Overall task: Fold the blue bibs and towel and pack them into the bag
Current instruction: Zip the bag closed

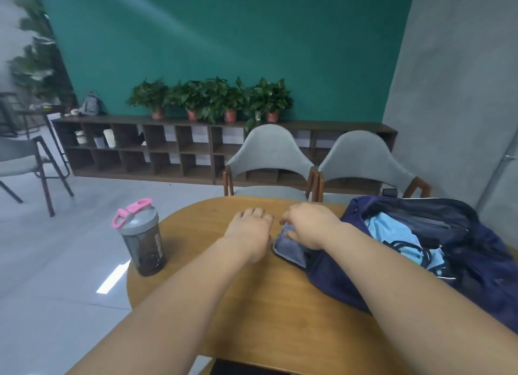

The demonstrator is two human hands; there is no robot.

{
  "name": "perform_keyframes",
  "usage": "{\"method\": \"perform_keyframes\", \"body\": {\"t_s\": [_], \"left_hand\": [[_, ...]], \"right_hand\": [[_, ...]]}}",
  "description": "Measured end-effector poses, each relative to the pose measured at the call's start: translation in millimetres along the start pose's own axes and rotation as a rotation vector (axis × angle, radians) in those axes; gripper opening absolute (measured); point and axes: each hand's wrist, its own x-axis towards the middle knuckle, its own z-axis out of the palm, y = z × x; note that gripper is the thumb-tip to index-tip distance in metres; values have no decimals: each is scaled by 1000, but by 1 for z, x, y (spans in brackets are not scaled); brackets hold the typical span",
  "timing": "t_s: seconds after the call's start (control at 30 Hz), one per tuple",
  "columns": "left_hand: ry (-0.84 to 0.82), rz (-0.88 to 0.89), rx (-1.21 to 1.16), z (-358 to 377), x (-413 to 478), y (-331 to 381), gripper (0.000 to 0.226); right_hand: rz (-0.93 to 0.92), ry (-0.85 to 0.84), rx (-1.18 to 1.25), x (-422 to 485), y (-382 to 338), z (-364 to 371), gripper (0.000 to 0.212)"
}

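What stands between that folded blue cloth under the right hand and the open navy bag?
Nothing visible. The right hand grips the folded blue cloth, which lies against the slumped side of the navy bag. The bag gapes open, with light blue fabric inside. The shaker bottle stands far off to the left.

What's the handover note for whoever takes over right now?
Left hand: rests palm-down on the table and holds nothing.
Right hand: grips the folded blue cloth by its far edge. I cannot tell whether it is a bib or the towel.
Bag: navy, open, on the table's right side, with the cloth at its left edge.
Done: light blue fabric is inside the bag, and this piece is folded.
Left: put the folded cloth into the bag.
The shaker bottle stands apart on the left.
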Motion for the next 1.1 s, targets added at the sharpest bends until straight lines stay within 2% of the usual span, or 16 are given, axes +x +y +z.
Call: {"method": "perform_keyframes", "body": {"t_s": [0.43,0.7,0.8,0.9,0.97,1.1], "left_hand": [[160,-265,96,-2,-59,-101,48],[227,-472,185,-13,-89,-170,59],[207,-606,114,-12,-101,-194,62],[182,-689,-83,-6,-107,-208,58],[175,-708,-205,-3,-108,-210,59],[225,-660,-241,2,-99,-203,64]], "right_hand": [[-205,-24,47,56,-99,11,43],[-290,4,56,83,-155,0,44],[-307,-15,62,88,-166,3,44],[-303,-37,79,89,-169,10,43],[-291,-51,102,88,-166,14,42],[-249,-67,110,83,-148,18,42]]}}
